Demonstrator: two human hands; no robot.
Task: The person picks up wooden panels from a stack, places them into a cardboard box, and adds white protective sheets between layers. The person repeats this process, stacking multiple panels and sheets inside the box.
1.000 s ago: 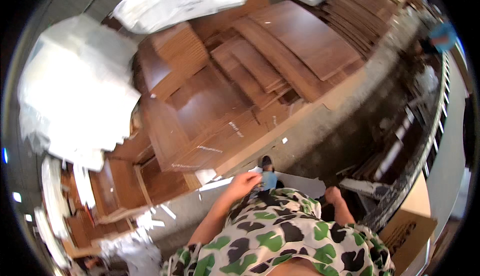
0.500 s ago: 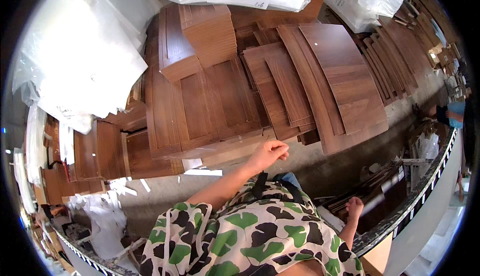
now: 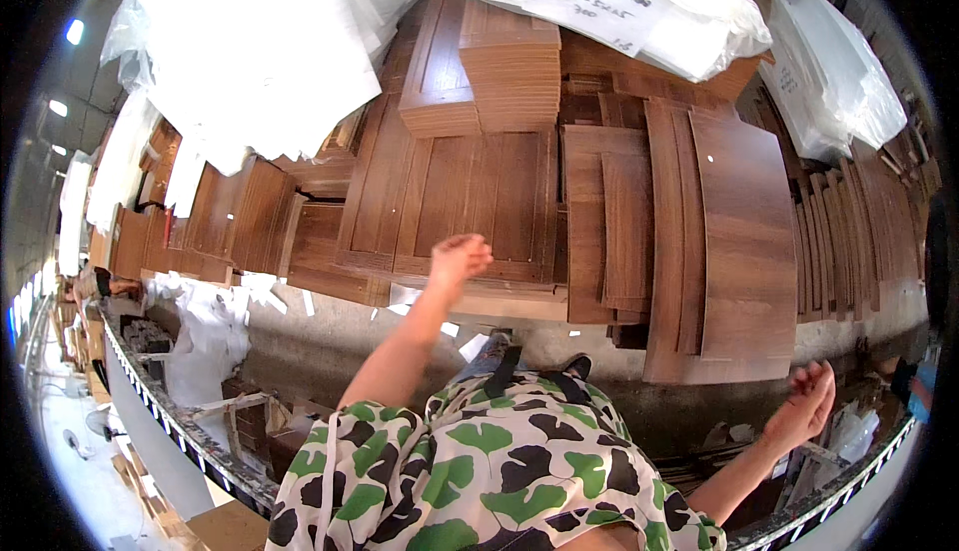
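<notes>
I see no panel lifted: the left hand [image 3: 462, 257], loosely curled, apparently empty though blurred, is over the brown panel stack's [image 3: 479, 196] near edge; the right hand [image 3: 805, 401], half open, empty, is near the board pile's [image 3: 744, 236] near right corner.

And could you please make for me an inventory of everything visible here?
Wrapped bundles: three large, white, along the top; others far left
Panel piles: two adjoining, brown, upper centre
Framed panels: count unclear, brown, centre
Flat panels: several overlapping, brown, right of centre
Scraps: many, white, floor at left
Crumpled sheeting: one heap, white, lower left
Rail: count unclear, dark with striped edge, both lower sides
Other people: two partly visible, right one in blue, far left and right
Shirt: one, pale with green and black leaves, bottom
Left grip: one, bare, before the framed panels
Right grip: one, bare, lower right
</notes>
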